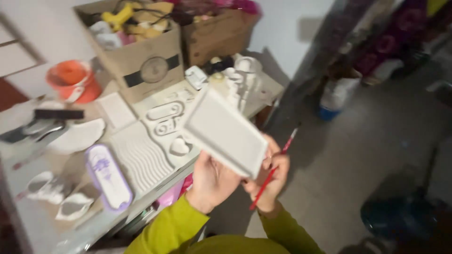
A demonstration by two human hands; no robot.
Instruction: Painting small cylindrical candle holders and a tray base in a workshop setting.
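Note:
I hold a white rectangular plaster tray [225, 132] up in front of me, tilted, above the table's edge. My left hand [210, 182] grips it from underneath at its lower edge. My right hand [272, 178] touches the tray's right corner and also holds a thin red paintbrush [274, 168], which points up and to the right. Both sleeves are yellow-green.
The table [155, 188] carries several white plaster pieces: a wavy tray [140, 157], a heart dish [179, 146], an oval tray with purple trim [107, 177], small cups. Two cardboard boxes [141, 51] and an orange bucket [73, 81] stand behind. Grey floor lies to the right.

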